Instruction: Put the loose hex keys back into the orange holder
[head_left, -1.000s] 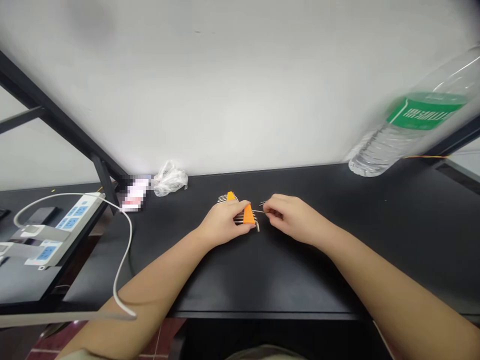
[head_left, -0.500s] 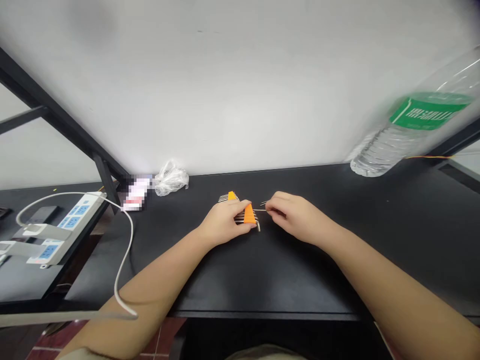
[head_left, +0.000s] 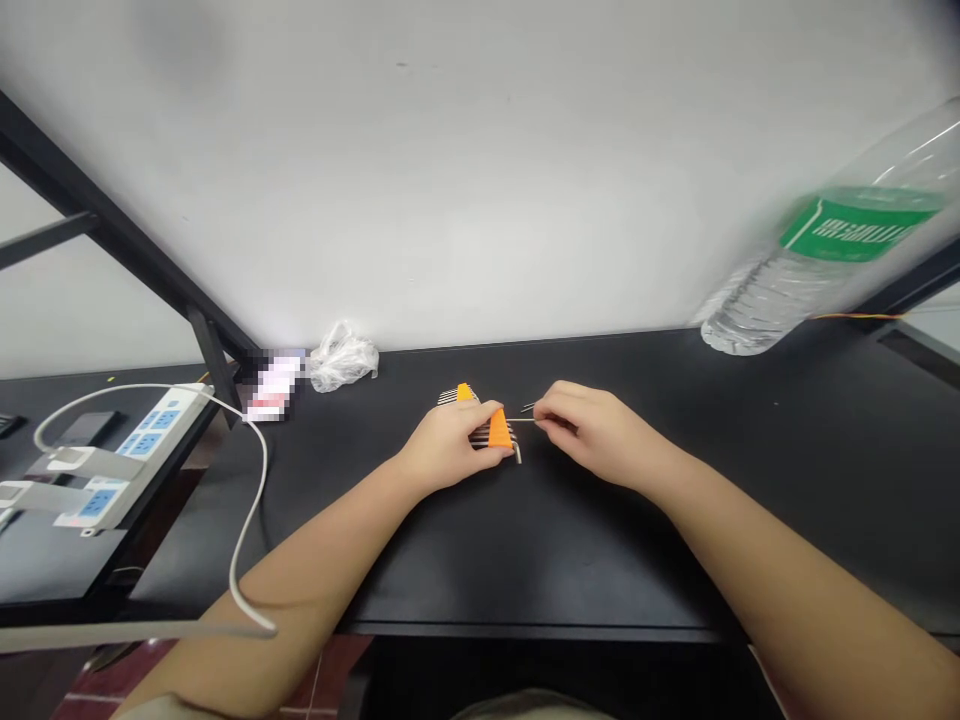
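Note:
On the black tabletop, my left hand (head_left: 448,440) grips an orange hex key holder (head_left: 500,430) with several metal hex keys in it. Its thumb lies on the near end and its fingers cover the middle of the holder. One bent key end sticks out at the holder's near right corner. To the right, my right hand (head_left: 577,425) pinches a thin hex key (head_left: 524,420) that reaches from the holder's right side to the fingertips. Just behind these fingertips lies a small dark metal piece (head_left: 528,406), partly hidden. The pinched key's far end is covered by the fingers.
A crumpled clear plastic bag (head_left: 343,358) rests near the wall. A large water bottle (head_left: 810,260) with a green label stands at the right. On the left are a power strip (head_left: 139,455), a white cable (head_left: 259,480) crossing over my left forearm, and a black metal frame (head_left: 127,230).
My right hand has shifted very slightly to the right, with a little more of the thin key showing. My left hand and the holder stay nearly in place.

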